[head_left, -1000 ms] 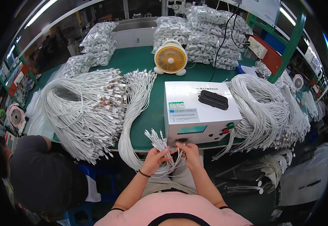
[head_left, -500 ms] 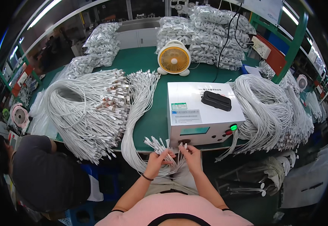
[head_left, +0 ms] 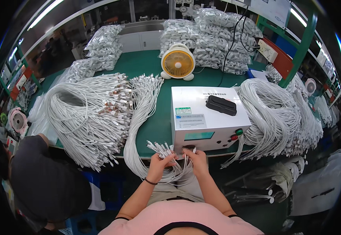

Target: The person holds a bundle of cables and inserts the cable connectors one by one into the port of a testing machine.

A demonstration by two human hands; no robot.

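My left hand (head_left: 161, 164) is closed around a bunch of white cables (head_left: 159, 147), their plug ends fanning out above the fingers. Right beside it, my right hand (head_left: 197, 159) pinches a white cable by its end, close against the lower front of a white box-shaped electrical device (head_left: 211, 124). The dark round socket (head_left: 188, 147) on that front is partly hidden by my fingers; whether a plug sits in it cannot be made out. The device has a small screen (head_left: 199, 136), a green button (head_left: 239, 131) and a red button (head_left: 233, 137).
Large heaps of white cables lie left (head_left: 88, 113) and right (head_left: 274, 113) of the device. A black case (head_left: 221, 105) rests on top. Behind stand a yellow-white fan (head_left: 178, 64) and bagged cables (head_left: 221, 43). A person in dark clothing (head_left: 49, 176) sits at left.
The green button was brightly lit and now looks dark. My right hand has shifted slightly at the socket, while the left keeps its bunch. The whole view has shifted a little.
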